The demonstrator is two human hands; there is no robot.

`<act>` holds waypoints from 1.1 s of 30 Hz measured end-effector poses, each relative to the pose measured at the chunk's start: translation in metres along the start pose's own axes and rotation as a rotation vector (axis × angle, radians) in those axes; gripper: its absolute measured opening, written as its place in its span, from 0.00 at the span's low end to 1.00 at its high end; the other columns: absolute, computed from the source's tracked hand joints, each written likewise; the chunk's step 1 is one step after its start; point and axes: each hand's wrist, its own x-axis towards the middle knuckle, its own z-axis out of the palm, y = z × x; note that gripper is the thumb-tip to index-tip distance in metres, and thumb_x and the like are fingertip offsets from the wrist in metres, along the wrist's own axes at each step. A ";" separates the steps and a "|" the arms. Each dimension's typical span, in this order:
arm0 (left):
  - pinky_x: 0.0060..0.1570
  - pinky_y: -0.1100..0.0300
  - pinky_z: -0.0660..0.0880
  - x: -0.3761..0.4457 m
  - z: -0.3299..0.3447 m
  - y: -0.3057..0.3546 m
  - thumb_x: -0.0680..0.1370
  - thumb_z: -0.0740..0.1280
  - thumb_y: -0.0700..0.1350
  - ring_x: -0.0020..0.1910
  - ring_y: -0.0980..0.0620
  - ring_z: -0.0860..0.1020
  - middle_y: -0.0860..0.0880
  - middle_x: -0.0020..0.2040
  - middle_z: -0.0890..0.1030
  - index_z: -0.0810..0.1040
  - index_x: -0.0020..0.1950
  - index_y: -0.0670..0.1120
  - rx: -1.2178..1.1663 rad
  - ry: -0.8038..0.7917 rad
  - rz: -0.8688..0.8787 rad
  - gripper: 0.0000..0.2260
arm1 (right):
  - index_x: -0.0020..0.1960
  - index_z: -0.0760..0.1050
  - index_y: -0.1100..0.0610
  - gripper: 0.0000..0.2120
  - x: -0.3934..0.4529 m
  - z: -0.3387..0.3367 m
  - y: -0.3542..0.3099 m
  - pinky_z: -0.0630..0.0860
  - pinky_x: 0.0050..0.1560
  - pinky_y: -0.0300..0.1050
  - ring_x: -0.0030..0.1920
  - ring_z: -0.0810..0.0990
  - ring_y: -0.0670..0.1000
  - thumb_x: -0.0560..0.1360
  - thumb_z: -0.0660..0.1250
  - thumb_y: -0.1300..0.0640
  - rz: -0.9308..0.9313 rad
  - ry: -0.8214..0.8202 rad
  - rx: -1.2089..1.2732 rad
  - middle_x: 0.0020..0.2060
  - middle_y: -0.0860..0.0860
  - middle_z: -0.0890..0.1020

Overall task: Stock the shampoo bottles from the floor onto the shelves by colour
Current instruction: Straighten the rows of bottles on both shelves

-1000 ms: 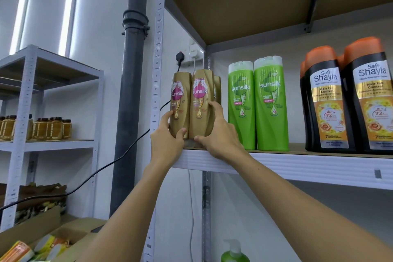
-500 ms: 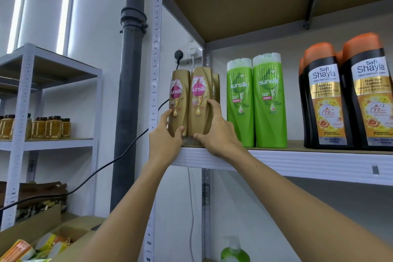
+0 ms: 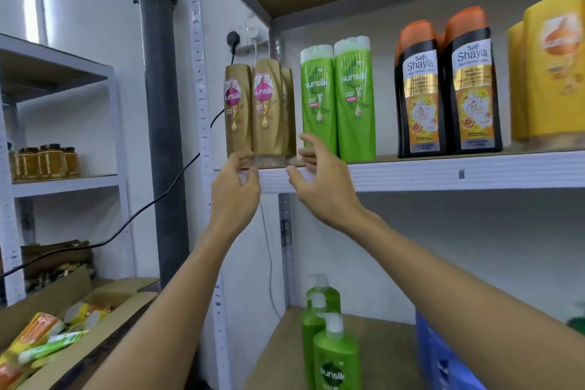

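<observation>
- Cardboard box, lower left, on the floor: open-topped, it holds a loose jumble of yellow, orange and green packs, too blurred to identify.
- Side rack, far left: its middle board carries a row of amber jars.
- Left hand: fingers loosely curled and apart, holding nothing, just below and in front of the gold bottles' bases; whether a fingertip touches them cannot be told.
- Gold bottles: three or so stand upright, long axes vertical, pressed side by side at the left end of the upper shelf, their bases at its front edge. They lie up and forward of both hands, about equally near to each.
- Right hand: fingers spread wide and relaxed, holding nothing, just beside the lower right of the gold group.
- Green bottles: two upright, just right of the gold group.
- Black bottles with orange caps: upright, farther right, a gap between them and the green.
- Yellow bottles: at the right edge, blurred.
- Lower shelf: green pump bottles in a file, a blue pack beside them.
- Judgement: the gold group appears placed; remaining stock lies down and left.
</observation>
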 end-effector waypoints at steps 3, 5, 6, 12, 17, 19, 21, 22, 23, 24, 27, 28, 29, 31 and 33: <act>0.64 0.52 0.75 -0.028 0.008 0.004 0.83 0.62 0.44 0.61 0.51 0.76 0.51 0.60 0.80 0.75 0.65 0.49 -0.010 -0.014 0.021 0.11 | 0.74 0.69 0.58 0.26 -0.033 -0.025 -0.003 0.75 0.65 0.48 0.61 0.78 0.50 0.77 0.71 0.59 0.000 0.016 0.002 0.59 0.53 0.80; 0.66 0.47 0.73 -0.052 0.017 0.011 0.82 0.61 0.46 0.62 0.51 0.77 0.49 0.61 0.80 0.76 0.65 0.49 -0.040 -0.046 0.034 0.13 | 0.72 0.70 0.58 0.25 -0.058 -0.044 -0.002 0.76 0.64 0.46 0.60 0.79 0.49 0.77 0.71 0.59 0.010 0.044 -0.007 0.59 0.53 0.80; 0.65 0.46 0.74 -0.065 0.022 0.017 0.81 0.61 0.47 0.62 0.52 0.77 0.49 0.60 0.80 0.76 0.66 0.49 -0.057 -0.064 0.045 0.14 | 0.71 0.70 0.57 0.24 -0.071 -0.054 -0.001 0.76 0.63 0.46 0.59 0.79 0.49 0.77 0.71 0.59 0.019 0.060 -0.012 0.58 0.53 0.80; 0.61 0.55 0.76 -0.154 0.060 0.047 0.83 0.62 0.45 0.59 0.54 0.78 0.49 0.61 0.79 0.74 0.69 0.48 -0.230 -0.168 0.081 0.14 | 0.72 0.70 0.54 0.24 -0.157 -0.107 0.020 0.78 0.61 0.48 0.59 0.79 0.45 0.78 0.70 0.56 0.142 0.086 -0.054 0.57 0.48 0.79; 0.56 0.65 0.74 -0.221 0.106 0.060 0.81 0.61 0.51 0.54 0.64 0.76 0.51 0.60 0.78 0.72 0.71 0.50 -0.329 -0.330 0.037 0.18 | 0.72 0.69 0.51 0.24 -0.215 -0.154 0.039 0.78 0.61 0.47 0.60 0.78 0.45 0.78 0.70 0.55 0.276 0.092 -0.124 0.58 0.49 0.79; 0.55 0.65 0.74 -0.249 0.124 0.058 0.80 0.61 0.52 0.52 0.66 0.76 0.51 0.60 0.78 0.72 0.70 0.50 -0.361 -0.391 0.011 0.19 | 0.73 0.69 0.51 0.24 -0.238 -0.172 0.051 0.78 0.61 0.47 0.60 0.78 0.46 0.79 0.70 0.55 0.336 0.099 -0.159 0.59 0.49 0.79; 0.53 0.69 0.73 -0.272 0.140 0.057 0.79 0.62 0.52 0.52 0.67 0.76 0.50 0.60 0.78 0.71 0.70 0.51 -0.388 -0.456 -0.018 0.19 | 0.73 0.68 0.52 0.24 -0.259 -0.189 0.063 0.78 0.61 0.47 0.60 0.78 0.47 0.79 0.70 0.56 0.384 0.106 -0.188 0.59 0.50 0.78; 0.52 0.70 0.73 -0.283 0.147 0.055 0.79 0.62 0.52 0.52 0.66 0.77 0.50 0.60 0.78 0.71 0.70 0.51 -0.403 -0.489 -0.034 0.19 | 0.73 0.68 0.54 0.25 -0.269 -0.196 0.069 0.77 0.61 0.47 0.59 0.78 0.48 0.78 0.71 0.56 0.398 0.112 -0.204 0.59 0.50 0.78; 0.53 0.70 0.73 -0.293 0.155 0.055 0.79 0.63 0.52 0.53 0.65 0.77 0.50 0.60 0.78 0.71 0.70 0.51 -0.417 -0.522 -0.043 0.20 | 0.73 0.69 0.54 0.24 -0.278 -0.203 0.074 0.77 0.61 0.46 0.59 0.78 0.48 0.78 0.71 0.57 0.404 0.115 -0.226 0.60 0.51 0.79; 0.54 0.67 0.74 -0.303 0.164 0.054 0.79 0.63 0.52 0.54 0.62 0.78 0.50 0.61 0.78 0.71 0.71 0.51 -0.427 -0.555 -0.043 0.20 | 0.73 0.69 0.54 0.24 -0.287 -0.210 0.081 0.76 0.62 0.46 0.60 0.78 0.47 0.78 0.71 0.58 0.405 0.117 -0.248 0.60 0.51 0.79; 0.58 0.62 0.76 -0.332 0.191 0.059 0.79 0.64 0.51 0.54 0.60 0.79 0.50 0.63 0.77 0.71 0.71 0.51 -0.462 -0.648 -0.044 0.20 | 0.73 0.69 0.51 0.25 -0.317 -0.229 0.103 0.74 0.65 0.47 0.64 0.76 0.45 0.78 0.70 0.57 0.416 0.149 -0.310 0.63 0.50 0.78; 0.58 0.64 0.75 -0.340 0.201 0.063 0.79 0.64 0.51 0.54 0.61 0.79 0.49 0.63 0.77 0.71 0.71 0.51 -0.483 -0.667 -0.055 0.20 | 0.73 0.68 0.51 0.25 -0.326 -0.235 0.112 0.73 0.66 0.48 0.65 0.75 0.45 0.78 0.70 0.56 0.415 0.168 -0.342 0.64 0.49 0.77; 0.57 0.67 0.74 -0.347 0.212 0.068 0.79 0.64 0.50 0.54 0.62 0.79 0.49 0.63 0.77 0.71 0.71 0.50 -0.506 -0.683 -0.071 0.21 | 0.74 0.68 0.52 0.25 -0.334 -0.241 0.119 0.72 0.68 0.48 0.67 0.74 0.46 0.78 0.70 0.56 0.406 0.188 -0.384 0.66 0.49 0.76; 0.57 0.69 0.73 -0.361 0.234 0.075 0.79 0.64 0.49 0.55 0.61 0.78 0.48 0.64 0.76 0.71 0.72 0.48 -0.551 -0.709 -0.111 0.21 | 0.74 0.68 0.55 0.27 -0.350 -0.254 0.134 0.69 0.70 0.48 0.68 0.72 0.49 0.77 0.70 0.56 0.379 0.233 -0.480 0.68 0.51 0.74; 0.60 0.65 0.74 -0.375 0.258 0.078 0.79 0.63 0.50 0.58 0.58 0.78 0.49 0.67 0.75 0.69 0.74 0.49 -0.559 -0.743 -0.135 0.22 | 0.74 0.68 0.57 0.29 -0.365 -0.267 0.149 0.66 0.72 0.42 0.70 0.70 0.50 0.75 0.71 0.56 0.376 0.296 -0.548 0.68 0.54 0.72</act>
